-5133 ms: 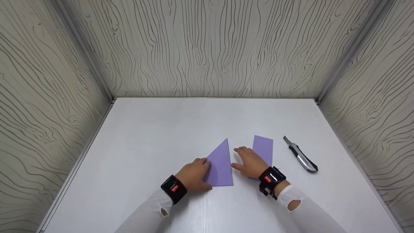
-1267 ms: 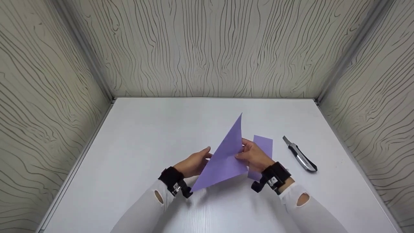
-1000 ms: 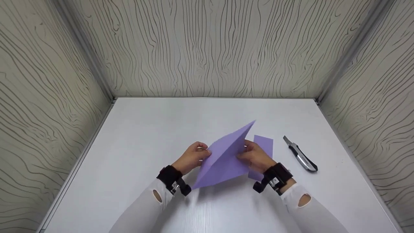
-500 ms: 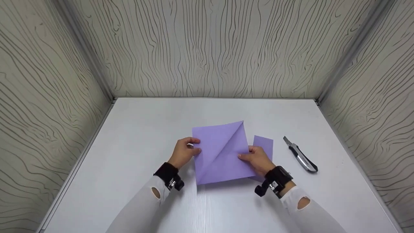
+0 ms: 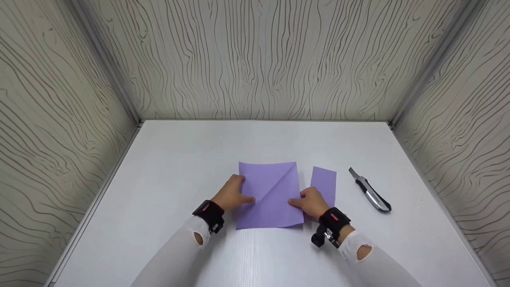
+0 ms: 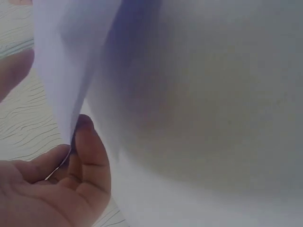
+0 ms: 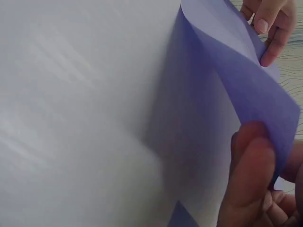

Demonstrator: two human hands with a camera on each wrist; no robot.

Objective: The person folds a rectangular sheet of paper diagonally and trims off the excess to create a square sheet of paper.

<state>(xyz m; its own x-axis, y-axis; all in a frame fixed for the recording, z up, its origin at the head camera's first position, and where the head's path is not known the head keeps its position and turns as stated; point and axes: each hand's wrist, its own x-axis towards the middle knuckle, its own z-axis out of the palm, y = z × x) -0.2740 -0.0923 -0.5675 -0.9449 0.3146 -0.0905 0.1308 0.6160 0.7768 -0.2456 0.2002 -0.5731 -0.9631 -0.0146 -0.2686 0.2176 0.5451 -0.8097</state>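
Note:
An almost square sheet of purple paper [image 5: 271, 213], with a crease running diagonally across it, is spread out low over the table. My left hand [image 5: 229, 195] grips its left edge, thumb over the top face. On the right edge my right hand [image 5: 314, 203] pinches it, thumb on top and fingers curled beneath. In the right wrist view the paper [image 7: 272, 94] bows upward, clear of the table at its near side, above a shadow. The left wrist view has the fingers [image 6: 92, 156] bent around the paper's edge; part of that hand is out of frame.
A narrow purple paper strip [image 5: 324, 179] lies on the table to the right, partly covered by my right hand. Beyond it rests a utility knife [image 5: 370, 193], blade out, pointing away. Wood-grain panels [image 5: 255, 59] enclose the white table [image 5: 179, 151] at the back and sides.
The paper, earlier folded into a triangle, has been lifted and opened out to a square, then lowered. My left hand took its left edge. Strip and knife stay put.

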